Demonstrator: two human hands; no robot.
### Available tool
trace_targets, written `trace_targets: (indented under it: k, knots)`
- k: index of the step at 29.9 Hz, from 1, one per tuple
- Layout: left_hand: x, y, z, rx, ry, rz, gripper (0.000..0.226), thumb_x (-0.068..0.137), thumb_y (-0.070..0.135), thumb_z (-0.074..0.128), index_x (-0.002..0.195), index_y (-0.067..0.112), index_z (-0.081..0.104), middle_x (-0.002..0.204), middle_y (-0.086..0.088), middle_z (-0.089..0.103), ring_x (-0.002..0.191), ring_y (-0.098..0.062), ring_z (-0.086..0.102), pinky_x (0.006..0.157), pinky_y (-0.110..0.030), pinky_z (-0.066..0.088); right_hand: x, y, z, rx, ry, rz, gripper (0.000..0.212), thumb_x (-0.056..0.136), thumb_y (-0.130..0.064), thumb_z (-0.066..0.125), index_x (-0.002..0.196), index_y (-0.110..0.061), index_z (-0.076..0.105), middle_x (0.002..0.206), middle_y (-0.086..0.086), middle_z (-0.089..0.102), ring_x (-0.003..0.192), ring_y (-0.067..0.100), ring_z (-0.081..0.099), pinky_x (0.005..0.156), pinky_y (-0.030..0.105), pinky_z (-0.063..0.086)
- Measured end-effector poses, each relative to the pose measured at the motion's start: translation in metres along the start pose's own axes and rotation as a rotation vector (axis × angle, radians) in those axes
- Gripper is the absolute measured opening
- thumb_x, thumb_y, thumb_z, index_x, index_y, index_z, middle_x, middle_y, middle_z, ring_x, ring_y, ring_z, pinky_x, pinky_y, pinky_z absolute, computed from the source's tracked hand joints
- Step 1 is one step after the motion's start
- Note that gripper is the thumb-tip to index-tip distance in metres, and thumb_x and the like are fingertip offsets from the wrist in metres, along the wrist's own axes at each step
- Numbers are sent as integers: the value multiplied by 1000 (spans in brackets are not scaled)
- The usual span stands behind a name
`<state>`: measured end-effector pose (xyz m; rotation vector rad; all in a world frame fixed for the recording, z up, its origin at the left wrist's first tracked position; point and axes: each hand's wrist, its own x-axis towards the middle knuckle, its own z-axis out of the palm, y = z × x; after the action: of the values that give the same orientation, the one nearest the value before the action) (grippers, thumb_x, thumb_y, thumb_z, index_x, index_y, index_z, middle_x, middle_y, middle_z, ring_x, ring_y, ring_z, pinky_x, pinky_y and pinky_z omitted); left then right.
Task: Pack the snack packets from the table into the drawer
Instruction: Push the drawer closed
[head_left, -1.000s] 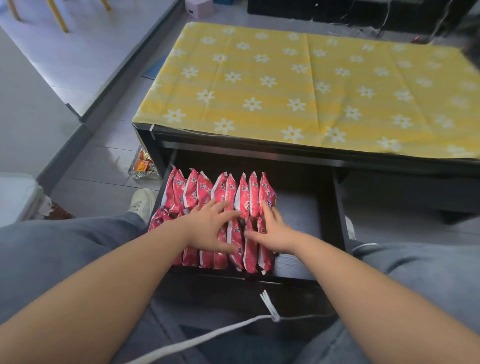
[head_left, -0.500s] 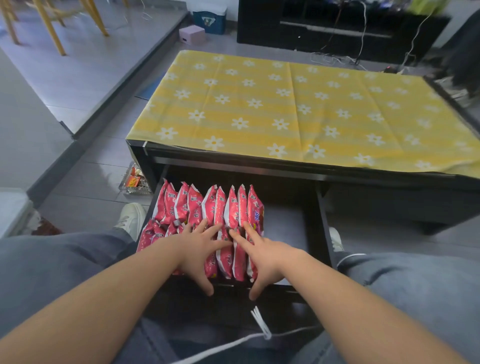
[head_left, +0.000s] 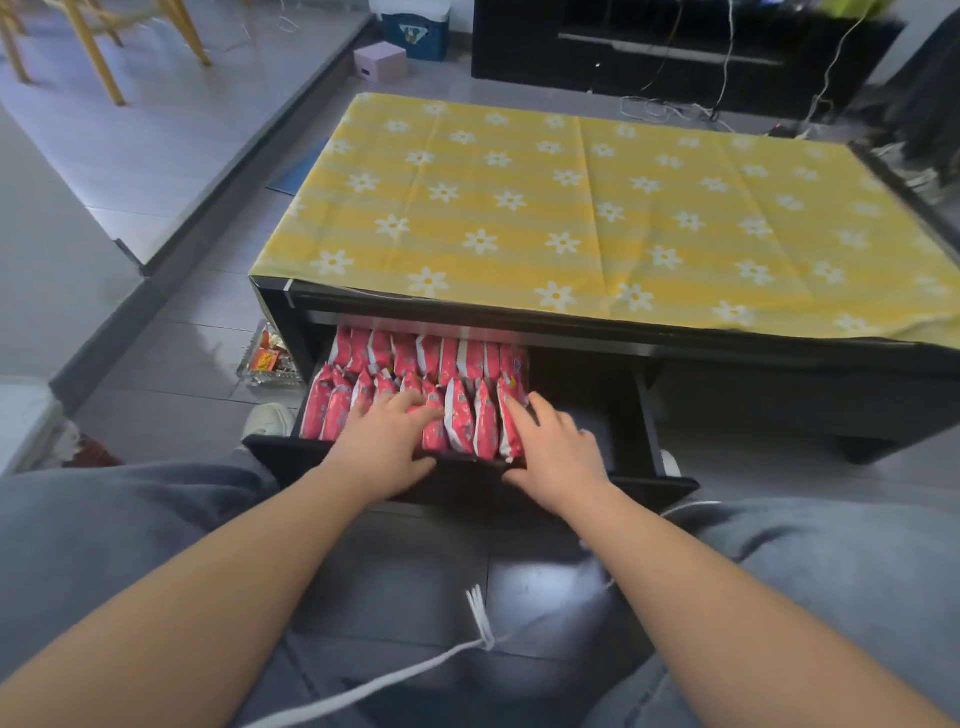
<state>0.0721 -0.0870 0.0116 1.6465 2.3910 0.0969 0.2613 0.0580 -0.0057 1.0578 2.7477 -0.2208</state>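
Fingers of the left hand lie extended, grasping nothing, on the red-and-white snack packets. These stand on edge in two rows filling the left part of the black rectangular drawer. Right hand: likewise flat and released, fingertips against the rightmost packets, thumb at the drawer's front edge.

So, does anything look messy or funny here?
Not much. The red packets stand in tidy rows in the drawer. The odd bit is a glass tray of sweets sitting on the floor beside the left end of the table.
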Motion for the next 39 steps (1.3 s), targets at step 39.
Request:
trace_targets:
  k: [39]
  knots:
    - [117,-64,1,-2410,331,-751,94,93,61,59,166,30,8,171,-22,10,128,-57,54,90,-75,51,111,82,-1,2535,312,747,92,91,-68,58,164,-36,12,171,19,11,154,45,24,88,67,51]
